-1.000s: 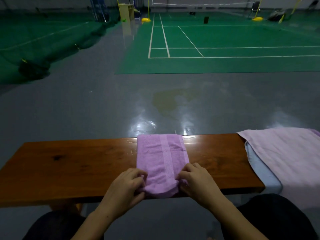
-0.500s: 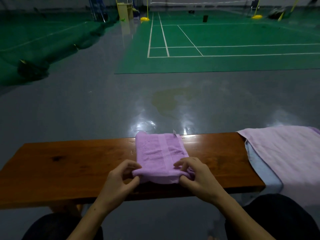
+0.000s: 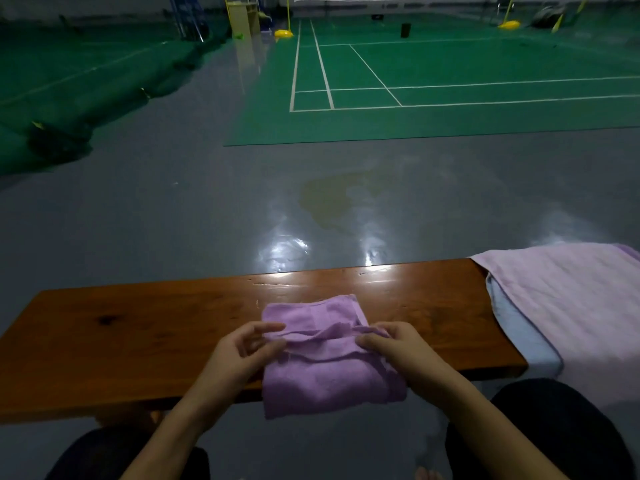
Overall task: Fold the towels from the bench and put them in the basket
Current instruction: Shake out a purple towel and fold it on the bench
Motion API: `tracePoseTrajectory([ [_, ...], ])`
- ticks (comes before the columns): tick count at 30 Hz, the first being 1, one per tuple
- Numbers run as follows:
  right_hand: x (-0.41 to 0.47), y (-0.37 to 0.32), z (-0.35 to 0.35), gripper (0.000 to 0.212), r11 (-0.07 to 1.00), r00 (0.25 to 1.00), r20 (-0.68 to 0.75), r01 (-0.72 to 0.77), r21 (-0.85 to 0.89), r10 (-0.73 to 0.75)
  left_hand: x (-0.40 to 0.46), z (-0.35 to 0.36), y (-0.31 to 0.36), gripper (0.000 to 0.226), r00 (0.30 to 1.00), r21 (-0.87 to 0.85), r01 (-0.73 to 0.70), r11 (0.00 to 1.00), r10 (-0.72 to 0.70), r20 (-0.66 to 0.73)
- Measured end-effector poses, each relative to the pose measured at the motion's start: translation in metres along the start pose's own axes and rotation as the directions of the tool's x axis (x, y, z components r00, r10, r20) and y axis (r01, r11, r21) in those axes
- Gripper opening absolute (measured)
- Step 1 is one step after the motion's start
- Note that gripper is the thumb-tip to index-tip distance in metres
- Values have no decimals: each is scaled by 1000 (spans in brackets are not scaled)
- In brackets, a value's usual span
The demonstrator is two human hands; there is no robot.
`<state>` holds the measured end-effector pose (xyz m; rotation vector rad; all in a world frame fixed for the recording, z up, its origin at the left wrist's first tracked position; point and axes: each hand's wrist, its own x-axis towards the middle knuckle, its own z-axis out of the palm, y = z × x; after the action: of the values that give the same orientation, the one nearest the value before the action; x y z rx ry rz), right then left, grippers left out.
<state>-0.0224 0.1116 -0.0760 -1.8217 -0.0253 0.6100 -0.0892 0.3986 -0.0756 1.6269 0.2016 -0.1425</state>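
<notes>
Head view, glossy wooden bench (image 3: pixel 145 327) on grey floor (image 3: pixel 173 220), green court (image 3: pixel 450 112) beyond, both grips pinching purple towel (image 3: pixel 325 379).

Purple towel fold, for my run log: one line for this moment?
step: folding | purple towel: on bench, part-folded | left hand: pinching edge | right hand: pinching edge | basket: unseen

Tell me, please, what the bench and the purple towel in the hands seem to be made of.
The bench looks like solid wood with a glossy varnish: reddish-brown grain, a dark knot, and bright reflections along its far edge. The purple towel looks like soft terry cloth, probably cotton: matte, fuzzy surface with a flat woven band, and it creases limply where the left hand and right hand pinch it.
</notes>
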Motion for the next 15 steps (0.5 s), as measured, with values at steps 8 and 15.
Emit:
tracePoseTrajectory([
  [8, -3, -20, -17, 58, 990, 986, 139, 79, 118, -95, 18, 4, 7, 13, 988, 111, -131, 985, 139, -69],
  [15, 22, -16, -25, 91, 963, 965, 95, 254, -91, -246, 34, 14, 16, 15, 963, -2, -218, 976, 215, -161],
])
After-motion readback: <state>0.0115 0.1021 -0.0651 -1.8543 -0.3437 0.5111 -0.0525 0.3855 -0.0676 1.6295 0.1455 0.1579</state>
